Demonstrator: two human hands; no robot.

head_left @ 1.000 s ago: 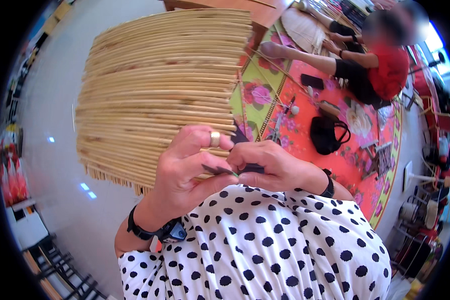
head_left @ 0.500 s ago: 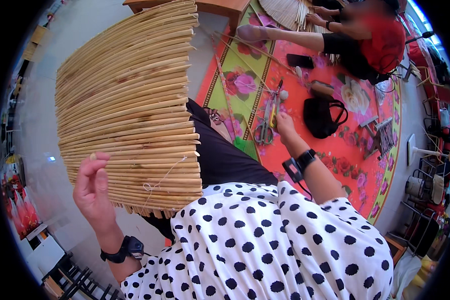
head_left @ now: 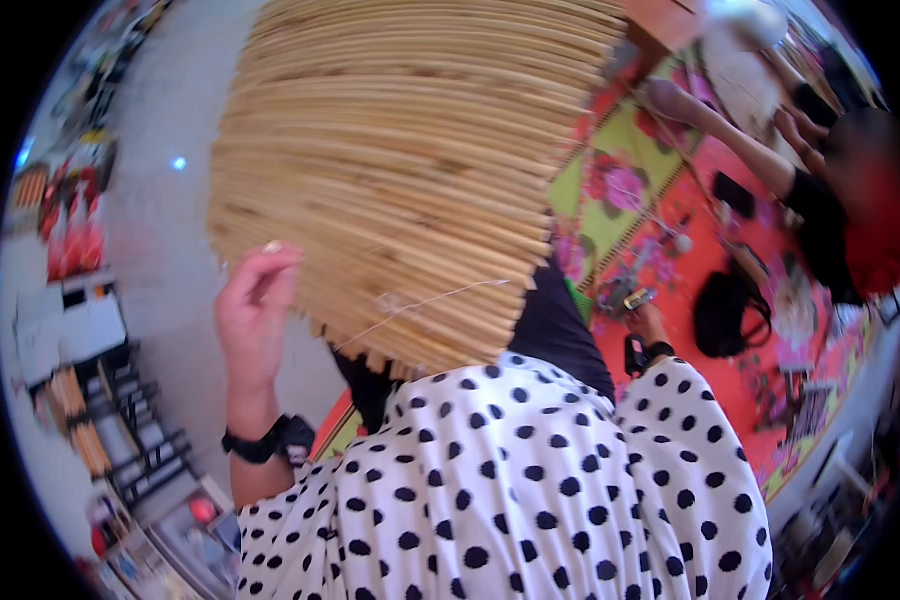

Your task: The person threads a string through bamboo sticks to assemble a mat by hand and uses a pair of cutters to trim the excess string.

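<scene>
A mat of pale reed stalks (head_left: 400, 150) tied side by side fills the upper middle, leaning over my dark-trousered lap. A thin white thread (head_left: 425, 303) with a small tangle lies across its lower part. My left hand (head_left: 260, 310) is at the mat's lower left edge, fingers curled in toward the thumb in front of the stalks; anything between them is too small to make out. Low over the floor cloth, to the right of my leg, my right hand (head_left: 648, 322) is closed on a small yellow tool (head_left: 640, 298), blurred by motion.
A red and green flowered cloth (head_left: 705, 215) covers the floor at right, with a black handbag (head_left: 732, 315) and a phone (head_left: 734, 194) on it. Another person in red (head_left: 882, 235) sits at the far right beside a second, pale mat. Red bags (head_left: 75, 240) and black racks (head_left: 135, 425) stand at left.
The view has swung left, so the mat, the cloth and the other person appear farther right. My right hand now has the yellow tool by the floor cloth. My left hand stays at the mat's edge.
</scene>
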